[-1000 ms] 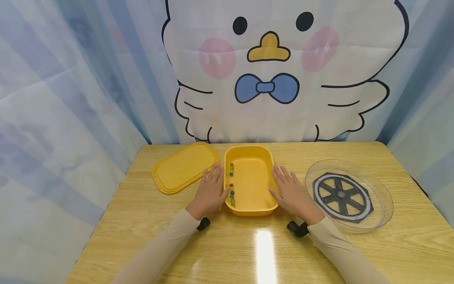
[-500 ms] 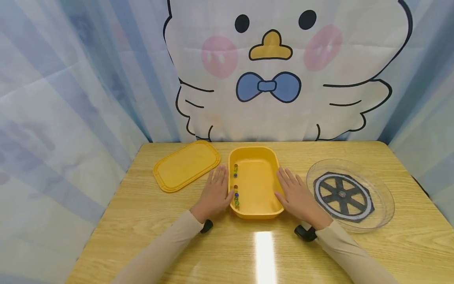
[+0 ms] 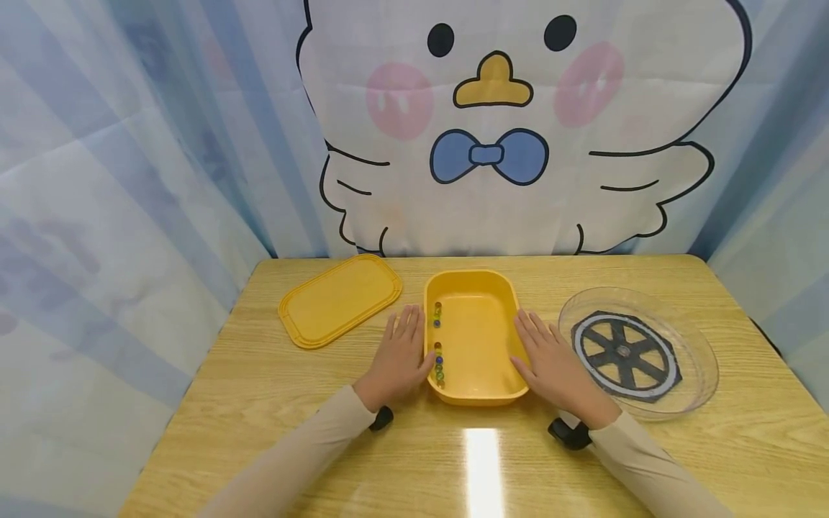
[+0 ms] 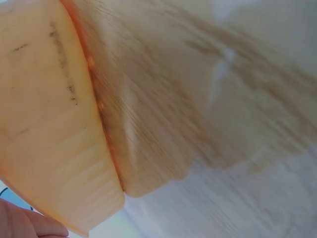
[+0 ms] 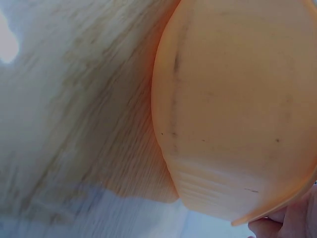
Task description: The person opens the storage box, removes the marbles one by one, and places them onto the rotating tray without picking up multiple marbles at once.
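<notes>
Between my two hands stands a yellow plastic tub [image 3: 476, 338] on the wooden table. Several small marbles [image 3: 439, 363] line its left inner side, in two short rows with a gap between. My left hand [image 3: 399, 357] lies along the tub's left side, fingers straight and thumb at the rim. On the opposite side, my right hand [image 3: 557, 367] rests against the tub the same way, its thumb over the rim. Both wrist views show the tub's scuffed outer wall [image 4: 44, 99] close up, with fingertips [image 5: 285, 220] at the rim.
A flat yellow lid [image 3: 340, 298] lies at the back left of the table [image 3: 259, 410]. To the right is a round clear dish [image 3: 699, 360] with a black and grey wheel-like pattern [image 3: 623, 352]. Behind the table hangs a printed curtain [image 3: 486, 216].
Both hands and the tub between them have shifted to the right and slightly nearer. The marbles have kept their place along the tub's left side; the lid and dish stay put.
</notes>
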### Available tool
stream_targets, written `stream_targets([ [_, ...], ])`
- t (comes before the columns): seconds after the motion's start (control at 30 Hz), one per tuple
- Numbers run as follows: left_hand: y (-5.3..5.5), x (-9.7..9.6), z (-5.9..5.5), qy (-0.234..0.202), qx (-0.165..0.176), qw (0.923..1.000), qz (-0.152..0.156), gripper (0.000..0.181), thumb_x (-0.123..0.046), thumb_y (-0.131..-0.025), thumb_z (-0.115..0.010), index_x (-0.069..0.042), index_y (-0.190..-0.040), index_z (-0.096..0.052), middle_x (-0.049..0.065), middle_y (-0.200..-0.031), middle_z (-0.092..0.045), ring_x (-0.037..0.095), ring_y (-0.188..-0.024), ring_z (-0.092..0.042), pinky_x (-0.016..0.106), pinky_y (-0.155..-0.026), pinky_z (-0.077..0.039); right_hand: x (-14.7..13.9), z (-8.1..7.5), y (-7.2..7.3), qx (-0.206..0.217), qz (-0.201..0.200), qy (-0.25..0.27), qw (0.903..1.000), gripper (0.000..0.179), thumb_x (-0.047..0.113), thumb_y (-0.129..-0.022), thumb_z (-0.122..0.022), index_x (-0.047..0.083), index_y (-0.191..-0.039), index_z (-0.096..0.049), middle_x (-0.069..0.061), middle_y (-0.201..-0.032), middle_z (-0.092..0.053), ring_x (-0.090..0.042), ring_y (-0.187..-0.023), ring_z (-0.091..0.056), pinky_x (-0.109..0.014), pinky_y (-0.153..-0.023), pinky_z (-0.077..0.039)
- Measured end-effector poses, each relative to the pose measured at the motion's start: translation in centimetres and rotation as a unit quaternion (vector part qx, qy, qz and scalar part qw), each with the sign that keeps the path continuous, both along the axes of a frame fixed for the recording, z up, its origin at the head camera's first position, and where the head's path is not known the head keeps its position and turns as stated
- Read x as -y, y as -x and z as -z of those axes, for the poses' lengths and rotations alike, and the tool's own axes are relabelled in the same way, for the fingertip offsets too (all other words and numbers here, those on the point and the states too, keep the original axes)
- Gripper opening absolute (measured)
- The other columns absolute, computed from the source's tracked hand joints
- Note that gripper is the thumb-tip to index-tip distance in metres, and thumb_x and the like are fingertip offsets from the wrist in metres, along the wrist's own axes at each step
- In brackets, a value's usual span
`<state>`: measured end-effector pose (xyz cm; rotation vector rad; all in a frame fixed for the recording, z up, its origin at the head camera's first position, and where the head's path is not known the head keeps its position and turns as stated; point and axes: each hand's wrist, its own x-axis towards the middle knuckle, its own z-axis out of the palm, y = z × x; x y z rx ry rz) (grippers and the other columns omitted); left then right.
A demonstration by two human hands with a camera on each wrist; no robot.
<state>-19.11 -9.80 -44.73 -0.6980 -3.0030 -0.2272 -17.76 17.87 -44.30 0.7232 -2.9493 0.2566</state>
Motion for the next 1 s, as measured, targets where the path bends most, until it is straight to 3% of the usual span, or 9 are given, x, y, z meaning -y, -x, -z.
stream_targets([
  [0.17,0.0,-0.2,-0.3,0.002,0.011,0.9999,-0.004,0.070,-0.038,-0.098,-0.041,0.006,-0.148,-0.018,0.020,-0.156,-0.019,0.030,-0.147,-0.012,0.048,-0.119,-0.009,-0.3,-0.2,-0.4,0.004,0.001,-0.003,1.0000,0.065,0.030,-0.096,-0.048,-0.006,-0.146,-0.025,-0.022,-0.154,-0.022,-0.039,-0.142,-0.022,-0.056,-0.113,-0.020],
  [0.4,0.2,-0.6,-0.6,-0.002,0.001,1.0000,-0.008,0.069,-0.041,-0.098,-0.038,0.005,-0.147,-0.020,0.021,-0.155,-0.019,0.031,-0.146,-0.012,0.048,-0.119,-0.010,-0.5,-0.2,-0.7,-0.002,0.001,-0.009,1.0000,0.065,0.030,-0.096,-0.048,-0.006,-0.146,-0.025,-0.021,-0.154,-0.022,-0.039,-0.141,-0.022,-0.055,-0.113,-0.021],
  [0.77,0.2,-1.3,0.2,-0.001,-0.013,0.9998,-0.013,0.068,-0.038,-0.098,-0.039,0.005,-0.147,-0.021,0.020,-0.155,-0.021,0.031,-0.146,-0.014,0.046,-0.119,-0.010,-1.0,-0.8,-1.4,0.012,0.006,-0.004,0.9999,0.065,0.030,-0.096,-0.050,-0.006,-0.145,-0.027,-0.022,-0.154,-0.023,-0.040,-0.141,-0.022,-0.057,-0.112,-0.021],
  [1.0,-0.2,-1.7,0.2,-0.004,-0.020,0.9997,-0.016,0.067,-0.036,-0.098,-0.040,0.005,-0.147,-0.021,0.020,-0.154,-0.023,0.031,-0.146,-0.013,0.046,-0.119,-0.012,-1.3,-1.1,-1.3,0.005,0.000,-0.029,0.9996,0.067,0.031,-0.095,-0.051,-0.007,-0.145,-0.027,-0.023,-0.153,-0.025,-0.041,-0.140,-0.024,-0.056,-0.112,-0.022],
])
